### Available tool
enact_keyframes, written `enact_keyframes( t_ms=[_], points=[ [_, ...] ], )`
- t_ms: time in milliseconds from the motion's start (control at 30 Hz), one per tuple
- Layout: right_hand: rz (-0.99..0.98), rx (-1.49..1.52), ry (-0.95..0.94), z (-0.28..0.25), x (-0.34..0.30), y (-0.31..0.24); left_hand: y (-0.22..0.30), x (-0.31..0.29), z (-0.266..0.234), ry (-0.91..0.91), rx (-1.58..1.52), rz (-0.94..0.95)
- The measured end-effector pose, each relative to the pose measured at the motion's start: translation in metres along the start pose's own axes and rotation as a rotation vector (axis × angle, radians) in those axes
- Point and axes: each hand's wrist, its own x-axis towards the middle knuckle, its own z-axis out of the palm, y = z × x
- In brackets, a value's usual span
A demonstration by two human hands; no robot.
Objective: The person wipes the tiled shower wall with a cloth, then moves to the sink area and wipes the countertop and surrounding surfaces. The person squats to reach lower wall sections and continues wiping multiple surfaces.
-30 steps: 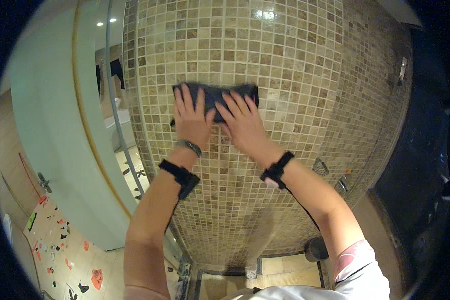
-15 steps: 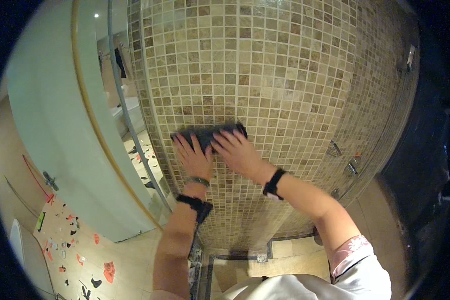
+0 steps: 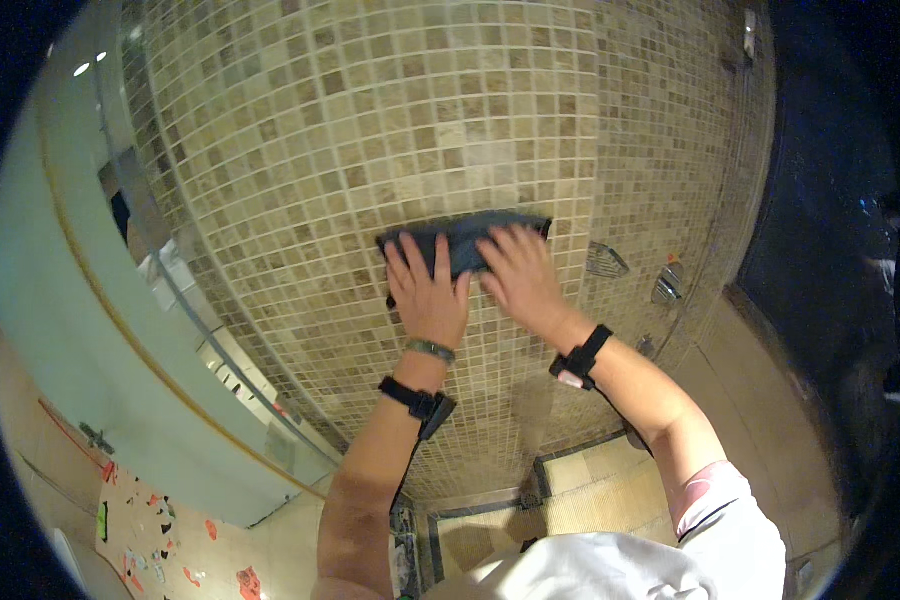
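**While the left hand [image 3: 433, 303] and right hand [image 3: 526, 287] press a dark cloth [image 3: 464, 248] flat, mosaic tile spreads all round**

With fingers spread, both hands lie over the folded cloth against the wall [image 3: 400, 130]; neither is clenched, and whether a fingertip hooks the cloth's edge I cannot tell. Black straps circle both wrists, and a grey-green band [image 3: 430, 349] sits on the left one.

The wall is small square mosaic in beige and brown with pale grout. Taking the cloth as the dial's centre, a ribbed rack [image 3: 608, 261] sits on it at 3 o'clock, with a chrome fitting [image 3: 668, 284] just beyond. At 5 o'clock, below the wall, lies a pale tiled floor [image 3: 600, 475] edged in dark strips. At 8 o'clock leans a pale green panel [image 3: 200, 400] with a yellowish strip; past its foot, towards 7 o'clock, orange and dark scraps [image 3: 249, 582] dot another floor. Ceiling lights [image 3: 82, 69] glow at 10 o'clock.

Compared with half a second ago, the hands and cloth have slid towards 3 o'clock, now much nearer the rack, and the view has turned so the panel slants more.
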Motion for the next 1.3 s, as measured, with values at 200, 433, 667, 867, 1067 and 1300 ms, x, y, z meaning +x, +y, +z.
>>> enact_keyframes(
  t_ms=[200,433,667,867,1067,1300],
  points=[
    [0.185,0.062,0.228,-0.028,-0.018,0.053,0.074,0.017,0.031,0.007,-0.018,0.166],
    [0.652,0.733,0.165,0.002,-0.094,0.074,0.119,-0.036,0.068,-0.109,-0.042,0.221],
    [0.759,1.335,0.174,-0.008,-0.007,0.108,0.152,0.083,0.051,0.153,0.062,0.254],
    [0.387,1.493,0.159,-0.038,0.063,0.167,0.183,0.146,0.035,0.316,0.219,0.222],
    [0.433,1.467,0.103,0.03,0.007,0.164,0.182,0.085,0.063,0.14,0.225,0.228],
    [0.932,1.345,-0.166,0.052,-0.06,0.133,0.175,0.001,0.084,-0.009,0.137,0.256]
  ],
)
